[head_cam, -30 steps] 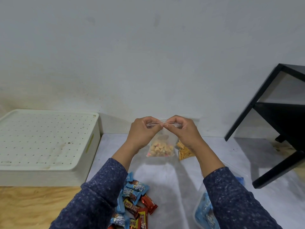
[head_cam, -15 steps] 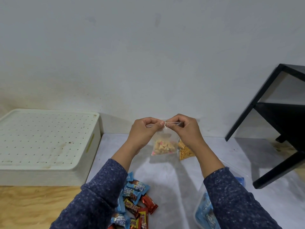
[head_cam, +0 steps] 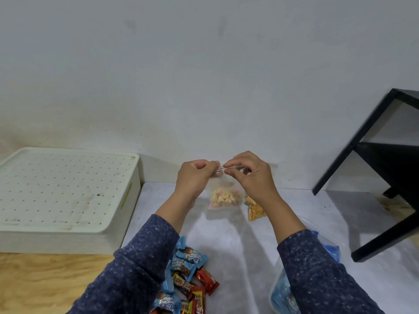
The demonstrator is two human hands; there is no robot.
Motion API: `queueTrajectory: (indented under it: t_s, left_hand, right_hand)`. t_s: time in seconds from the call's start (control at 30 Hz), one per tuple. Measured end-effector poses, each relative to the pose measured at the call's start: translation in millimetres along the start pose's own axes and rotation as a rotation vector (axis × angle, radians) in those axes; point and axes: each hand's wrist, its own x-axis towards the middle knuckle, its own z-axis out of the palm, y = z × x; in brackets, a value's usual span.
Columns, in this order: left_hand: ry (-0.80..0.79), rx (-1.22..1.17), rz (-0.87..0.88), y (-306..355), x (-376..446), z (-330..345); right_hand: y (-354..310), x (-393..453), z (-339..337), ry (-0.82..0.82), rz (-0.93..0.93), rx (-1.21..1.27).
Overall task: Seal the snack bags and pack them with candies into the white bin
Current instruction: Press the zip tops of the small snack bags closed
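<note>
Head view: left hand (head_cam: 195, 175) and right hand (head_cam: 251, 175), fingers pinched shut on top strip of clear snack bag (head_cam: 224, 197), bag held above far edge of grey surface (head_cam: 238, 245). Seal appears partly pressed; unclear. Run pinch along full strip, keep edges aligned. White bin (head_cam: 65, 191) at left edge; candies (head_cam: 188, 277) at near edge.

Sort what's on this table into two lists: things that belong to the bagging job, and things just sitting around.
Part of the job:
left hand and right hand, pinching the clear snack bag
orange snack bag
wrapped candies
white bin

Just lying about:
black stand
bag of blue packets, role unclear
</note>
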Motion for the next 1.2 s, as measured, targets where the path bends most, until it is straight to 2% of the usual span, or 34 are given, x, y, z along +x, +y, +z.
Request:
queueTrajectory:
  t_s: [0.4, 0.5, 0.6, 0.67, 0.8, 0.97, 1.07, 1.2]
  left_hand:
    - [0.102, 0.024, 0.058, -4.8, 1.9, 1.4]
    - [0.118, -0.002, 0.043, -5.5, 4.5, -3.4]
    - [0.114, -0.041, 0.036, -5.1, 5.9, -10.3]
    - [0.062, -0.067, 0.045, -4.5, 4.0, -14.0]
    - [-0.106, -0.105, 0.129, -15.9, 1.0, -24.8]
    - [-0.343, 0.145, 0.303, -48.7, 5.2, -38.6]
    - [-0.338, 0.348, 0.315, -63.4, 16.5, -34.8]
    - [-0.296, 0.43, 0.302, -83.9, 36.4, -19.0]
  right_hand:
    - [-2.7, 2.6, 6.8, -0.021, -0.001, -0.004]
    - [-0.5, -0.3, 8.5, -0.09, -0.001, -0.03]
    - [4.4, -5.6, 11.7, -0.178, 0.084, -0.079]
    - [7.3, -8.8, 14.9, -0.174, 0.14, -0.074]
    - [11.8, -13.4, 22.0, -0.066, 0.224, -0.009]
    - [21.4, -21.3, 32.7, 0.015, 0.355, 0.044]
    - [31.7, -22.3, 36.8, 0.033, 0.394, 0.016]
    - [56.9, -20.1, 38.6, 0.039, 0.455, -0.001]
